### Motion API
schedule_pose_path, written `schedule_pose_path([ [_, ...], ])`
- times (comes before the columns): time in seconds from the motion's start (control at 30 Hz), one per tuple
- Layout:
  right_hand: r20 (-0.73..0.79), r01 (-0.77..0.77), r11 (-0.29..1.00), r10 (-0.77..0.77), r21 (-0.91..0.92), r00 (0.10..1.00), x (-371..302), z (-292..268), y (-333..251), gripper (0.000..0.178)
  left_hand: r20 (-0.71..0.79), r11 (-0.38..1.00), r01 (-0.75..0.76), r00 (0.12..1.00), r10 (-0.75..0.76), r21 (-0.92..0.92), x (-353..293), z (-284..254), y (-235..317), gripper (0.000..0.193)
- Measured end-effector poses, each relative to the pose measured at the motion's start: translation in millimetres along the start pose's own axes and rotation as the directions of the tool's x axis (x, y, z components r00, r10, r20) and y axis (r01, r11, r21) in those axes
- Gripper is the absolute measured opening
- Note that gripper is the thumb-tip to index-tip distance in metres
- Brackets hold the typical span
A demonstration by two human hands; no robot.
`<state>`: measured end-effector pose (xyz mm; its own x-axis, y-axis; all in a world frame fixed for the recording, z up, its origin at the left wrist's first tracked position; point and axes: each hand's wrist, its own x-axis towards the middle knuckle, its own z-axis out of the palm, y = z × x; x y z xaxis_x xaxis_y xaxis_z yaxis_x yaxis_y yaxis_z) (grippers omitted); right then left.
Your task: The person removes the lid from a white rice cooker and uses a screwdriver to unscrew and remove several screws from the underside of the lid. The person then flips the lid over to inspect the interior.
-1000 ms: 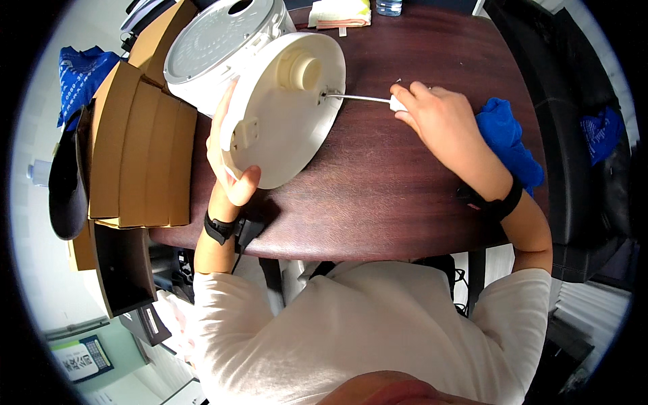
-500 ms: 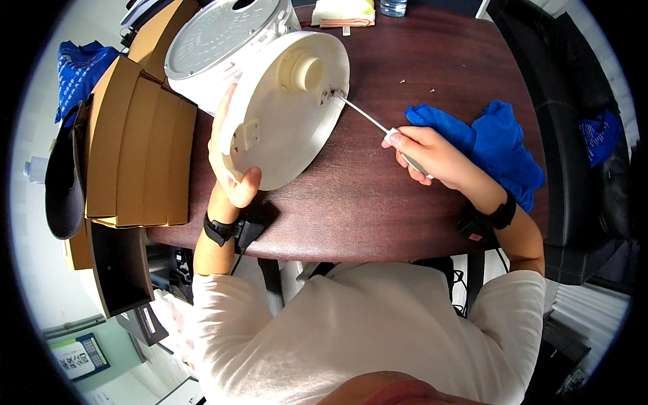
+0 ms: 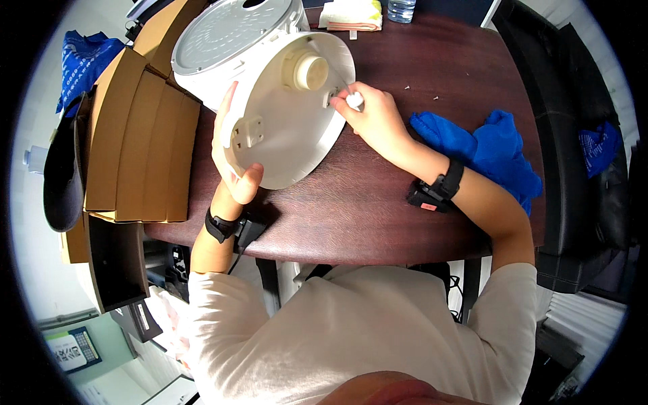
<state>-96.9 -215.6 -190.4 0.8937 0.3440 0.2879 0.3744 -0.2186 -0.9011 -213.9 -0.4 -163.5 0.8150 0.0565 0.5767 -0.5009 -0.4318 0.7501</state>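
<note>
My left hand (image 3: pixel 235 158) grips the near left rim of a white, round, dished cover (image 3: pixel 290 148), thumb inside and fingers behind. The cover stands tilted, its hollow side towards me. Inside it are a cream round socket (image 3: pixel 312 71) and a small bracket (image 3: pixel 251 131) near my left thumb. My right hand (image 3: pixel 371 115) is at the cover's right side, fingertips at a second small bracket (image 3: pixel 329 99). It holds a screwdriver (image 3: pixel 355 100), white handle end towards me, thin shaft pointing away from the bracket. Whether the fingertips also pinch a screw is hidden.
Behind the cover stands a white round appliance (image 3: pixel 233 37) with a grey perforated top. Two tiny light pieces (image 3: pixel 435 98) lie on the brown table (image 3: pixel 378 226). A blue cloth (image 3: pixel 482 145) is at right, cardboard boxes (image 3: pixel 138 145) at left, a folded towel (image 3: pixel 351 15) and bottle (image 3: pixel 401 9) at back.
My right hand has moved left and away from me to the cover's bracket. The screwdriver tip has left the bracket, and the shaft has swung upward. My left hand still holds the cover.
</note>
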Motion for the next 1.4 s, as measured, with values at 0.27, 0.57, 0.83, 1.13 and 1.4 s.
schedule_pose_path([
  [0.27,-0.019,-0.046,0.999,0.046,-0.005,0.999,5.2,14.5,8.5,0.024,0.023,0.996,0.084,0.996,-0.084,-0.014,-4.3,-1.8,1.9,0.095],
  [0.57,-0.019,0.010,1.000,-0.010,-0.004,1.000,8.6,14.3,8.8,0.021,-0.012,0.999,0.012,1.000,-0.013,-0.050,3.5,5.4,8.1,0.096],
  [0.83,0.007,0.024,0.999,-0.024,0.046,1.000,7.1,11.7,9.9,0.019,0.028,1.000,0.023,0.999,-0.023,-0.013,-3.0,-2.5,-0.7,0.094],
  [1.13,0.015,0.035,0.999,-0.036,0.029,0.999,7.0,9.4,5.8,0.019,0.023,0.999,0.046,0.999,-0.046,0.002,-1.7,-0.7,4.7,0.093],
  [1.4,0.027,0.023,1.000,-0.023,-0.009,0.999,7.3,4.7,8.4,0.021,0.028,0.999,0.035,0.999,-0.035,0.007,-1.1,-0.8,5.6,0.092],
])
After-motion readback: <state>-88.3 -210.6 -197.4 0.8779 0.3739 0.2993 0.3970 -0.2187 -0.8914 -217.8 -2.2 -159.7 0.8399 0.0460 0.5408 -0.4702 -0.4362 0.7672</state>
